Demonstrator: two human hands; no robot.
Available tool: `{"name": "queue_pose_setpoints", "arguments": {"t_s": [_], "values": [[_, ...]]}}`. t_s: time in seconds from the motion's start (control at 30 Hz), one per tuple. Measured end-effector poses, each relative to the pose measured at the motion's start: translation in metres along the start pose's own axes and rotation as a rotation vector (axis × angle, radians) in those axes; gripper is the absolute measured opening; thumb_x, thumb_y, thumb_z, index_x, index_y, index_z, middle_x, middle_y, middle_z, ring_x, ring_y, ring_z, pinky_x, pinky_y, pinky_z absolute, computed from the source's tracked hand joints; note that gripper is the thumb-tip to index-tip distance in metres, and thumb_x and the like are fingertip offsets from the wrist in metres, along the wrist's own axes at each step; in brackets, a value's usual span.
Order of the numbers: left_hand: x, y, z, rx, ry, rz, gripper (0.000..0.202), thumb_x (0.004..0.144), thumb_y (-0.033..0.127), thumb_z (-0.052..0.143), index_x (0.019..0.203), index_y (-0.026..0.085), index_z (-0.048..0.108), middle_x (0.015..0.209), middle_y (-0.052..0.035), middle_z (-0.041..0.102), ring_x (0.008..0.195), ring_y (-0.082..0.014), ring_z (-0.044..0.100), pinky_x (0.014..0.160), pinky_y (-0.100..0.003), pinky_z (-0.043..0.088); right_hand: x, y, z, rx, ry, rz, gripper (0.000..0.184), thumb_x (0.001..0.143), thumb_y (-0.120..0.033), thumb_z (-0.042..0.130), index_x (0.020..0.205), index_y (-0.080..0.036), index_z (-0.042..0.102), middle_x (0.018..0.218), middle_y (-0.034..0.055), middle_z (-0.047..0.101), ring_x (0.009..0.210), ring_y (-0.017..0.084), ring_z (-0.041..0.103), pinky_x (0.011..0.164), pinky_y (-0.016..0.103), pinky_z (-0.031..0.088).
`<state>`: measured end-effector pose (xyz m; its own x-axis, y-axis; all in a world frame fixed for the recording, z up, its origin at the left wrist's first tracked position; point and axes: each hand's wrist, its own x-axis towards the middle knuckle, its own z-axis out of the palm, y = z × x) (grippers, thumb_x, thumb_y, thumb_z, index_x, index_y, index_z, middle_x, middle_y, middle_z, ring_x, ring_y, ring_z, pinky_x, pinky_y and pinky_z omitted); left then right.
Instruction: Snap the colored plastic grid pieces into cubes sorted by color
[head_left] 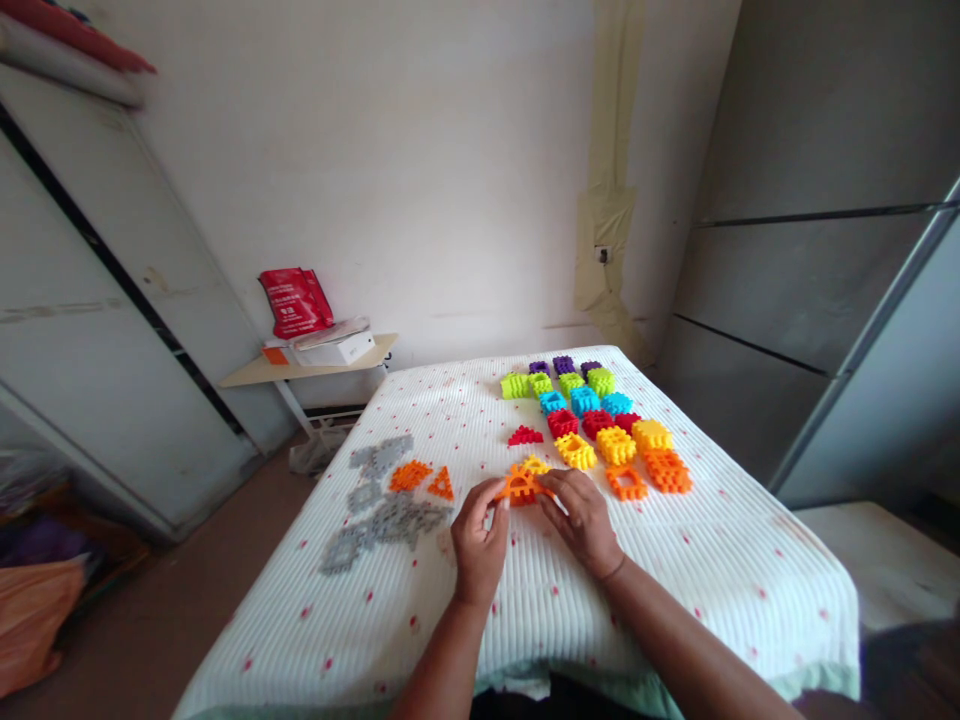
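Observation:
My left hand (478, 538) and my right hand (582, 518) both pinch a small orange interlocking plastic piece (520, 486) just above the white cloth-covered table (705, 570). A yellow piece (535, 464) lies right behind it. Beyond my right hand stand rows of assembled blocks: orange (666, 470), yellow (615, 444), red (596, 422), blue (585, 401), green (570, 383) and purple (563, 365). A flat orange square (626, 483) lies near my right hand.
Several grey flat pieces (390, 515) lie left of my hands, with an orange square (409, 475) and an orange triangle (441, 485). A red triangle (525, 436) sits mid-table. A side shelf (300, 368) with a red bag (296, 300) stands by the wall.

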<state>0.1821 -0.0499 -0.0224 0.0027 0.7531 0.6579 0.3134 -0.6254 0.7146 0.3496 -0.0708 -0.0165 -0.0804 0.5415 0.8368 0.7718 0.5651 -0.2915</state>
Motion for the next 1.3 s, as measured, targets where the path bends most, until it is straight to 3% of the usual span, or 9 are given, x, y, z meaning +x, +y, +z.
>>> {"name": "queue_pose_setpoints", "arguments": {"t_s": [0.27,0.5,1.3], "values": [[0.014,-0.004,0.006,0.236,-0.044,0.197,0.027,0.083,0.016,0.046,0.102,0.021,0.065,0.099,-0.0064,0.068,0.097,-0.0177,0.060,0.088,-0.037,0.049,-0.002,0.009,0.008,-0.017,0.010,0.100,0.017,0.088,-0.027,0.049,0.096,-0.020,0.062,0.091,0.0081,0.065,0.086,0.020,0.060,0.077,0.037,0.050],[0.015,-0.008,0.010,0.296,-0.101,0.200,0.028,0.084,0.014,0.044,0.102,0.021,0.065,0.099,-0.0057,0.069,0.097,-0.0175,0.060,0.089,-0.038,0.047,-0.002,0.013,0.011,-0.006,0.012,0.141,0.019,0.089,-0.028,0.046,0.095,-0.021,0.063,0.089,0.0082,0.065,0.084,0.020,0.061,0.075,0.037,0.052],[0.016,-0.012,0.015,0.356,-0.117,0.187,0.028,0.082,0.013,0.045,0.098,0.023,0.066,0.094,-0.0037,0.070,0.091,-0.0173,0.060,0.085,-0.035,0.048,0.001,0.013,0.011,0.085,-0.005,0.237,0.022,0.090,-0.031,0.044,0.085,-0.020,0.062,0.084,0.0075,0.064,0.080,0.018,0.062,0.074,0.033,0.054]]}}
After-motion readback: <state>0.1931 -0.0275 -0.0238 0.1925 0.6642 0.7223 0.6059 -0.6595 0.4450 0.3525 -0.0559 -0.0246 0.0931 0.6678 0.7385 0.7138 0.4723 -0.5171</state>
